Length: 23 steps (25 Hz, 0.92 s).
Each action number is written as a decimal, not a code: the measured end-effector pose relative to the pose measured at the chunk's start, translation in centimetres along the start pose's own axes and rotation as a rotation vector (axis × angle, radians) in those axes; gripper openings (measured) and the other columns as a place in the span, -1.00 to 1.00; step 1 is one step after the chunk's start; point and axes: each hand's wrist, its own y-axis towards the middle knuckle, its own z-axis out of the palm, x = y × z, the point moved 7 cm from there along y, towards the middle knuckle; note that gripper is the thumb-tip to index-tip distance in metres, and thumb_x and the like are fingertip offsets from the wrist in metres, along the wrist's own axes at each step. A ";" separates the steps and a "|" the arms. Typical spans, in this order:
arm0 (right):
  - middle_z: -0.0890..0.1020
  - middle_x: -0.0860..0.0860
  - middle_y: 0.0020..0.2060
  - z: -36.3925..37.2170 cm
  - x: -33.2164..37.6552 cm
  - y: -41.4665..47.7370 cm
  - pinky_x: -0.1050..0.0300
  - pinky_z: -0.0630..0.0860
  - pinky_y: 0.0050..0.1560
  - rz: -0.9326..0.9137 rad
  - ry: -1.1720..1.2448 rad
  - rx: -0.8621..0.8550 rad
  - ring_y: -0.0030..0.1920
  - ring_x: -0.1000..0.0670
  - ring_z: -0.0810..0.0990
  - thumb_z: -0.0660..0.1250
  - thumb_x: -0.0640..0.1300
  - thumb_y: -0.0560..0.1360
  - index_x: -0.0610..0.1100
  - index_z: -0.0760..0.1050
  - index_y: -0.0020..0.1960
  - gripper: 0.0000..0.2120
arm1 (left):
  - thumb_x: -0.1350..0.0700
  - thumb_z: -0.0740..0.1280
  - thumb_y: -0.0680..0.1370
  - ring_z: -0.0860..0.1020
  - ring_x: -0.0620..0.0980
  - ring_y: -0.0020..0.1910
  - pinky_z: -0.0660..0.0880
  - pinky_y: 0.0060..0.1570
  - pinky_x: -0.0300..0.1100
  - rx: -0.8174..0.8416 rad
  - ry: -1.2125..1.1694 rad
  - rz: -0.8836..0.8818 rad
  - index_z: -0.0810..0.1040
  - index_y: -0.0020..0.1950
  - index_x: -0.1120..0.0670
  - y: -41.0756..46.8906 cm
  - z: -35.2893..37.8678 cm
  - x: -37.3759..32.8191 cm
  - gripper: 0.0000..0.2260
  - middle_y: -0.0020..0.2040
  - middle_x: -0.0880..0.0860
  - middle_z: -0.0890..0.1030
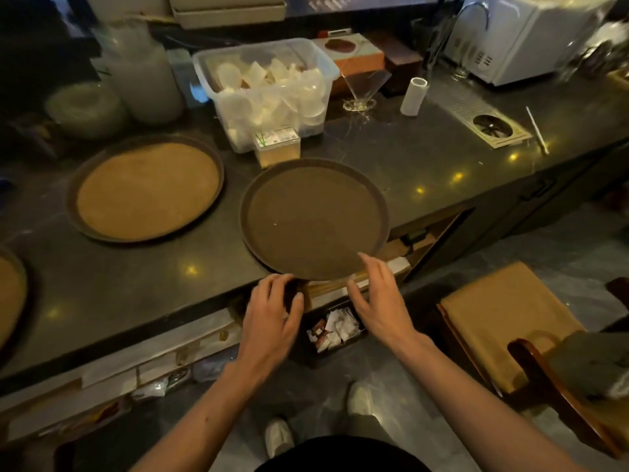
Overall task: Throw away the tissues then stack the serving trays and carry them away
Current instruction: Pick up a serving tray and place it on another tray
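Note:
A dark brown round serving tray (313, 218) lies at the counter's front edge, its near rim jutting over it. Both hands hover just below that rim with fingers spread. My left hand (272, 313) is at the rim's lower left, my right hand (383, 296) at its lower right, fingertips close to the rim, neither gripping. A second round tray (146, 189) with a tan liner lies to the left. A third tray (10, 294) shows partly at the left edge. Crumpled white tissues (335, 330) lie in a dark bin (306, 352) on the floor between my hands.
Behind the trays stand a clear plastic tub (265, 93) of lids and cups, a small box (277, 146), a paper roll (413, 96) and a glass (360, 90). A white appliance (531, 35) is at the back right. A cushioned chair (517, 332) stands to my right.

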 end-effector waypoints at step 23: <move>0.29 -0.20 0.40 -0.6 -13.1 21.7 -0.09 0.36 0.29 0.250 0.006 0.292 0.36 -0.20 0.35 0.29 0.04 0.56 -0.22 0.07 0.53 -0.31 | -0.06 0.32 0.54 0.36 0.29 0.31 0.37 0.27 0.14 -0.244 -0.102 -0.923 0.14 0.48 0.21 11.3 3.2 7.0 -0.36 0.39 0.29 0.27</move>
